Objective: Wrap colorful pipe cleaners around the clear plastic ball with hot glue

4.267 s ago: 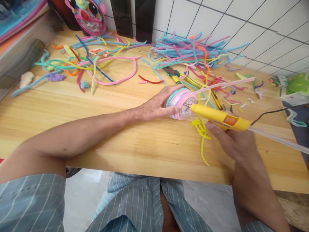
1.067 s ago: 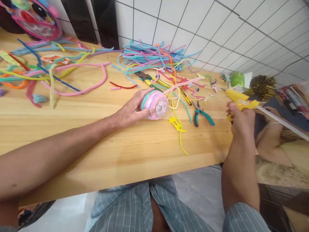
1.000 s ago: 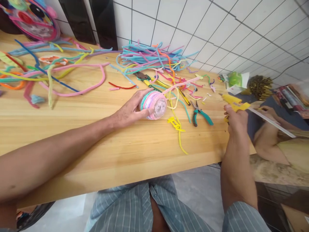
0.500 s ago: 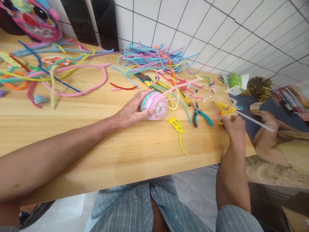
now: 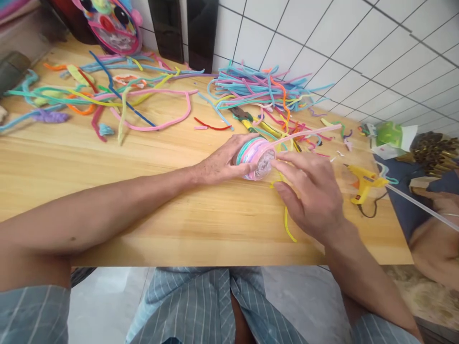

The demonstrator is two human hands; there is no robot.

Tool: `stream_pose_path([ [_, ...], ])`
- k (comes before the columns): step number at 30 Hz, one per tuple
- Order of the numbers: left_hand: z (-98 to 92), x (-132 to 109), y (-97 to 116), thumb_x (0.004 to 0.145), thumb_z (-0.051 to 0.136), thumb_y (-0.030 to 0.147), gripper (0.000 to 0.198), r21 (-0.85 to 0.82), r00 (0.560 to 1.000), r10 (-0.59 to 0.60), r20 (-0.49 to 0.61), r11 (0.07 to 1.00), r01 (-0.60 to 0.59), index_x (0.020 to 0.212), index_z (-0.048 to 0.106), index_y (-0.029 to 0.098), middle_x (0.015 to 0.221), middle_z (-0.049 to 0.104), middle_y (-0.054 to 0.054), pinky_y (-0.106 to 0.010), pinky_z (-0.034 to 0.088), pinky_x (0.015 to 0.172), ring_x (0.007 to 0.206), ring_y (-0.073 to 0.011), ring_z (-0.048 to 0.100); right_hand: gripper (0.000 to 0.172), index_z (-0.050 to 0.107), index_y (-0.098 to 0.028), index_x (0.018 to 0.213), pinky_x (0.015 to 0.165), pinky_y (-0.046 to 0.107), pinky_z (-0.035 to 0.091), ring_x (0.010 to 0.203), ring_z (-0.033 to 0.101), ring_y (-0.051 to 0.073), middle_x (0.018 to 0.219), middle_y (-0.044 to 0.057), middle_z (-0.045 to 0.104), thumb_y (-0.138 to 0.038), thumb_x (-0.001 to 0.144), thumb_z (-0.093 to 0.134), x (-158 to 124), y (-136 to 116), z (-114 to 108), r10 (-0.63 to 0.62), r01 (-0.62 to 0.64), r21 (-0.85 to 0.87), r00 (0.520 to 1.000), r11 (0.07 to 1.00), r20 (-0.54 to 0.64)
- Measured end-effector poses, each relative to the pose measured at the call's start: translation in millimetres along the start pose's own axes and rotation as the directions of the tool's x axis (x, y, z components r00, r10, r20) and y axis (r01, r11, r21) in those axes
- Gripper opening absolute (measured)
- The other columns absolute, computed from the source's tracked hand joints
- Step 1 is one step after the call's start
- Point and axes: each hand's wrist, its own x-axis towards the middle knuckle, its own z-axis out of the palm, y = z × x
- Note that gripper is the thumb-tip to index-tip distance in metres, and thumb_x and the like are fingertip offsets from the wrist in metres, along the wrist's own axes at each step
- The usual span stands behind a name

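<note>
My left hand is closed round a short round form wrapped in pipe cleaners, with turquoise, lilac and pink bands. Its end facing right looks clear and crinkled. A loose pink pipe cleaner sticks out from its top toward the upper right. My right hand is at the form's right side, index and middle fingers stretched to its edge, thumb apart. No object shows in that hand. The yellow hot glue gun lies on the table to the right, with a long clear glue stick in its back.
A pile of pipe cleaners lies by the tiled wall, with pliers before it. More loose pipe cleaners spread left, near a colourful face-like craft. Another person's arm is at the far right, past the table edge.
My right hand has let go of the glue gun, leaving it on the table, and has moved left to the wrapped form. My left hand still holds the form. The view has shifted.
</note>
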Motion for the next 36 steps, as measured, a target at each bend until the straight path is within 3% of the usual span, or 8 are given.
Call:
stream_pose_path([
  [4,4.0,2,-2,0.099,0.072,0.074,0.088,-0.021,1.0,0.015,-0.024,1.0,-0.015,0.168,0.05,0.024,0.171,0.058,-0.019,-0.058,0.042,0.139,0.161,-0.0371,0.055,0.042,0.065,-0.031,0.155,0.118,0.057,0.058,0.135,0.075,0.032,0.15,0.009,0.078,-0.026,0.115,0.055,12,11,19,-0.007,0.007,-0.007,0.999,1.0,0.043],
  [10,4.9,2,1,0.099,0.069,0.079,0.088,-0.032,0.999,0.038,-0.024,0.999,-0.039,0.166,0.052,0.024,0.169,0.061,-0.018,-0.058,0.044,0.137,0.159,-0.0376,0.056,0.041,0.068,-0.027,0.152,0.112,0.052,0.061,0.127,0.077,0.031,0.142,0.011,0.081,-0.023,0.112,0.061,6,21,38,-0.017,0.019,0.032,0.998,0.999,-0.055],
  [16,4.3,2,3,0.099,0.069,0.078,0.088,-0.024,0.999,0.039,-0.023,0.999,-0.039,0.166,0.052,0.024,0.169,0.061,-0.018,-0.06,0.044,0.137,0.158,-0.039,0.057,0.036,0.072,-0.03,0.146,0.115,0.06,0.059,0.13,0.077,0.034,0.143,0.01,0.081,-0.035,0.112,0.063,0,21,40,0.079,-0.08,0.048,0.997,0.996,0.026],
  [20,3.7,2,4,0.1,0.069,0.076,0.086,-0.006,0.998,0.05,-0.025,0.999,-0.05,0.164,0.052,0.021,0.167,0.061,-0.019,-0.057,0.045,0.136,0.157,-0.0373,0.058,0.03,0.074,-0.03,0.139,0.111,0.057,0.061,0.126,0.079,0.034,0.139,0.011,0.083,-0.035,0.111,0.065,0,19,42,0.103,-0.103,0.029,0.995,0.994,-0.005],
  [24,2.8,2,4,0.1,0.07,0.075,0.085,-0.001,0.999,0.04,-0.024,0.999,-0.04,0.164,0.053,0.023,0.166,0.062,-0.018,-0.057,0.045,0.136,0.156,-0.0374,0.058,0.035,0.072,-0.029,0.144,0.112,0.056,0.061,0.129,0.077,0.034,0.141,0.011,0.082,-0.04,0.111,0.066,-3,20,46,0.122,-0.121,0.037,0.992,0.992,-0.023],
  [36,0.6,0,14,0.1,0.07,0.077,0.086,-0.025,1.0,0.004,-0.002,1.0,-0.004,0.164,0.054,0.023,0.166,0.061,-0.018,-0.056,0.045,0.136,0.157,-0.038,0.057,0.038,0.066,-0.028,0.147,0.111,0.053,0.061,0.127,0.076,0.032,0.139,0.012,0.081,-0.039,0.111,0.066,-7,21,50,0.069,-0.068,0.014,0.995,0.998,-0.078],
])
